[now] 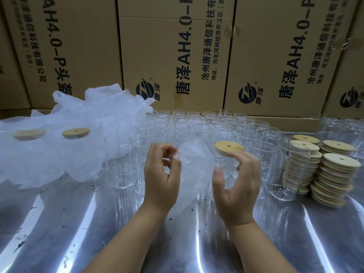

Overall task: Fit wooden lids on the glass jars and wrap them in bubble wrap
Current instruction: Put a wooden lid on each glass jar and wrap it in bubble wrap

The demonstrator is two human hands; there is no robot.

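Standing at the back, printed cardboard boxes [177,56]; below them, shiny metal table [78,223]. Heaped at left, loose bubble wrap [82,154]. Massed mid-table, open glass jars [177,131]; at right, stacked wooden lids [334,174]. Pinching a bubble wrap sheet [195,170] near the front, left hand [161,178]; curled at its other edge, right hand [238,184], grip impossible to tell. Just behind, 1 lidded jar [228,147].

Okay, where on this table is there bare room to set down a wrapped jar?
Bare steel table lies front-left, between the bubble wrap pile and the left forearm, and front-right, below the lid stacks. The middle back is crowded with glass jars.
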